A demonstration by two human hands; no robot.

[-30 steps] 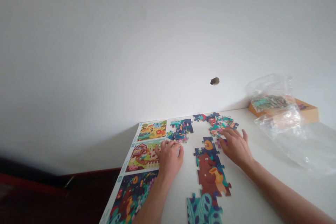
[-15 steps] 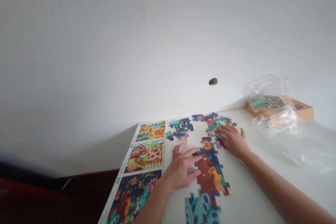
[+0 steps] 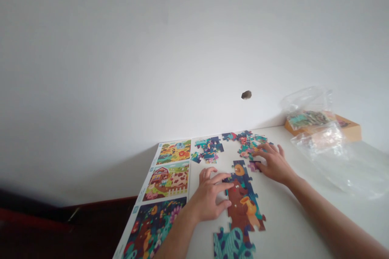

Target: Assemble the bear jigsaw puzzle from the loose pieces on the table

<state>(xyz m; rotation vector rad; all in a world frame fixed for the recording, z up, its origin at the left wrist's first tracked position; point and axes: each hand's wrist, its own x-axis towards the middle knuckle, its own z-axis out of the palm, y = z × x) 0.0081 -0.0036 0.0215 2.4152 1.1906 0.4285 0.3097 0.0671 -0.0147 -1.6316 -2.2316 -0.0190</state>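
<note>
A partly joined jigsaw puzzle [image 3: 241, 202] with a brown bear and a yellow jug lies on the white table. My left hand [image 3: 211, 196] is open, its spread fingertips resting on the puzzle's left edge. Also open, my right hand [image 3: 273, 164] has its fingers apart over the near side of a pile of loose puzzle pieces [image 3: 247, 143]. Under its thumb side lies a purple puzzle piece [image 3: 253, 166], touched or nearly touched by the fingers. Another heap of puzzle pieces [image 3: 209, 147] sits beyond my left hand.
Along the table's left edge lies a picture sheet [image 3: 165, 180] with three printed scenes, partly covered by my left forearm. A yellow box [image 3: 349, 129] stands at the back right, with clear plastic bags [image 3: 328, 137] on and before it. Behind rises a white wall [image 3: 194, 68] with a hole [image 3: 246, 94].
My left hand has moved right from the picture sheet onto the bear puzzle's edge, its fingers spreading. My right hand has shifted only slightly at the pieces.
</note>
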